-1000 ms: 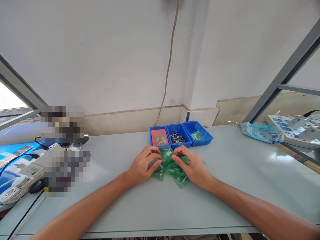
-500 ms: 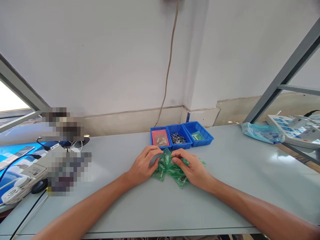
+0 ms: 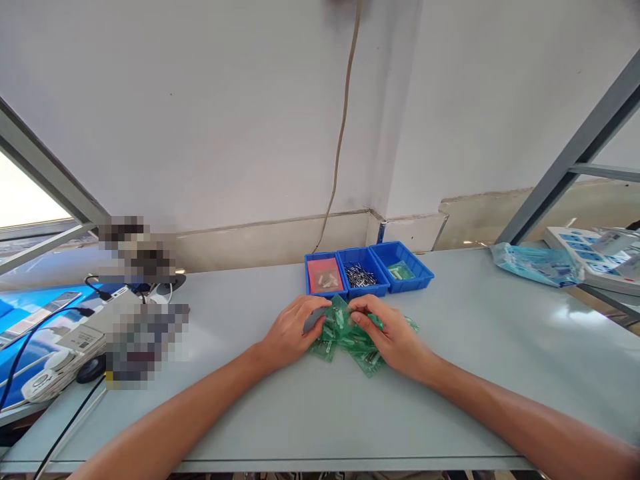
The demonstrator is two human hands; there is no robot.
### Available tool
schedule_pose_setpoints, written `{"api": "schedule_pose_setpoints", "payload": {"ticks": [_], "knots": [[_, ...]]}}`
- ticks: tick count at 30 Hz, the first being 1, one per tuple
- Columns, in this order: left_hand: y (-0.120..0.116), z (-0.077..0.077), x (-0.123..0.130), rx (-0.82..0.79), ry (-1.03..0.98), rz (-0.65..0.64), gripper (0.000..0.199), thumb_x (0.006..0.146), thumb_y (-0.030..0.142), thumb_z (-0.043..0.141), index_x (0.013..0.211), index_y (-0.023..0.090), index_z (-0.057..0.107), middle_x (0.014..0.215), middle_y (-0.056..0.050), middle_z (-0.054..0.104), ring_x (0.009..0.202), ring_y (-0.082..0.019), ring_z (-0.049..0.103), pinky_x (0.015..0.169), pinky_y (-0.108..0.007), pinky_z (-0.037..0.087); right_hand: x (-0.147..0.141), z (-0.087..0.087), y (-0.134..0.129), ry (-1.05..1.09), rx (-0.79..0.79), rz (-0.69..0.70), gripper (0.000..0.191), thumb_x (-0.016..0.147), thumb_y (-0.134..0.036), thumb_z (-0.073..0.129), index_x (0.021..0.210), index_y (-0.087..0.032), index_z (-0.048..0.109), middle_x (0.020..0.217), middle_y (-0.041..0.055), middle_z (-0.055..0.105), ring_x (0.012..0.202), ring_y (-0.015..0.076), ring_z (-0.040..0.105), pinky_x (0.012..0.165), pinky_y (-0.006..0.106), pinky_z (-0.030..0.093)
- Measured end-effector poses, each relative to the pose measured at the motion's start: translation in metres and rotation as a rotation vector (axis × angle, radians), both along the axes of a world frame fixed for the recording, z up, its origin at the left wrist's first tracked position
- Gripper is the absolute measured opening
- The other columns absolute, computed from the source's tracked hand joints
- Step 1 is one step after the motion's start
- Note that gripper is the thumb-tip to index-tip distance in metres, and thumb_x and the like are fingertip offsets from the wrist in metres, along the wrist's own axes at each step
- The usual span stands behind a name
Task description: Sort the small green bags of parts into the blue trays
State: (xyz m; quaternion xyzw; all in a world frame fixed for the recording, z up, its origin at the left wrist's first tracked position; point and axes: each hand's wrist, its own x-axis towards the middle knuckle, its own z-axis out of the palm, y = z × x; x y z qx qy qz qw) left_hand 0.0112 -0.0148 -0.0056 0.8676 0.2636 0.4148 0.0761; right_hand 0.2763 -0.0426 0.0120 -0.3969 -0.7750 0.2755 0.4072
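A small green plastic bag (image 3: pixel 339 316) is raised between my two hands, above a loose pile of similar green bags (image 3: pixel 369 361) with small parts inside. My right hand (image 3: pixel 391 332) pinches the bag's right edge between thumb and forefinger. At the bag's left side is my left hand (image 3: pixel 293 331), its thumb and forefinger curved with a gap between them, the tips close to the bag. Just behind the pile stand three blue bins: the left bin (image 3: pixel 345 292) has a red sheet and a clear bag, the middle bin (image 3: pixel 367 291) metal pins, the right bin (image 3: pixel 411 285) a green packet.
Power strips with cables (image 3: pixel 80 340) and a blurred patch lie on the left. A blue plastic packet (image 3: pixel 537 265) and a white power strip (image 3: pixel 600 257) are at the right. Grey frame posts (image 3: pixel 560 163) rise at both sides, and a wall runs behind the table (image 3: pixel 260 420).
The whole view has shifted slightly, so things appear a little further right. Both hands keep nearly the same pose around the green bag.
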Motion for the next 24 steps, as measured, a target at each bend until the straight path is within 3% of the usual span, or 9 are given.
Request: {"api": "schedule_pose_setpoints", "payload": {"ticks": [7,11,16,21,24], "knots": [[-0.002,0.006,0.001,0.024,0.015,0.008,0.035,0.108,0.018,0.065,0.142,0.024,0.058,0.127,-0.009,0.076,0.116,-0.021,0.073,0.098,-0.038,0.064,0.0,-0.005,0.002,0.028,-0.051,-0.041,0.022,0.116,-0.043,0.05,0.123,-0.029,0.065,0.103,0.0027,0.075,0.094,0.0215,0.07,0.084,0.036,0.055],[-0.003,0.009,0.001,0.043,0.029,0.007,0.033,0.108,0.021,0.066,0.141,0.023,0.059,0.124,-0.01,0.075,0.112,-0.021,0.073,0.096,-0.037,0.063,-0.001,-0.005,0.002,0.024,-0.071,-0.093,0.027,0.115,-0.047,0.052,0.134,-0.029,0.061,0.097,0.0021,0.072,0.086,0.0215,0.068,0.072,0.033,0.054],[-0.003,0.011,0.0,0.047,0.036,0.015,0.022,0.11,0.025,0.063,0.131,0.021,0.066,0.117,-0.01,0.075,0.109,-0.022,0.071,0.097,-0.039,0.062,0.0,-0.002,0.002,-0.033,-0.045,-0.056,0.029,0.116,-0.05,0.046,0.113,-0.029,0.066,0.098,0.0029,0.072,0.089,0.0225,0.065,0.078,0.036,0.053],[-0.004,0.012,0.0,0.046,0.03,0.014,0.019,0.111,0.023,0.061,0.127,0.021,0.069,0.113,-0.011,0.075,0.107,-0.022,0.071,0.096,-0.038,0.061,-0.001,0.001,0.0,-0.02,-0.046,-0.034,0.031,0.117,-0.05,0.046,0.115,-0.029,0.068,0.103,0.0039,0.074,0.092,0.0226,0.065,0.082,0.037,0.054],[-0.003,0.013,0.001,0.052,0.021,0.002,0.018,0.111,0.023,0.061,0.126,0.021,0.07,0.111,-0.01,0.076,0.105,-0.022,0.071,0.094,-0.038,0.061,-0.001,0.001,-0.001,-0.008,-0.075,-0.024,0.03,0.113,-0.054,0.053,0.116,-0.029,0.068,0.105,0.0053,0.073,0.095,0.0231,0.067,0.073,0.034,0.055]]}}
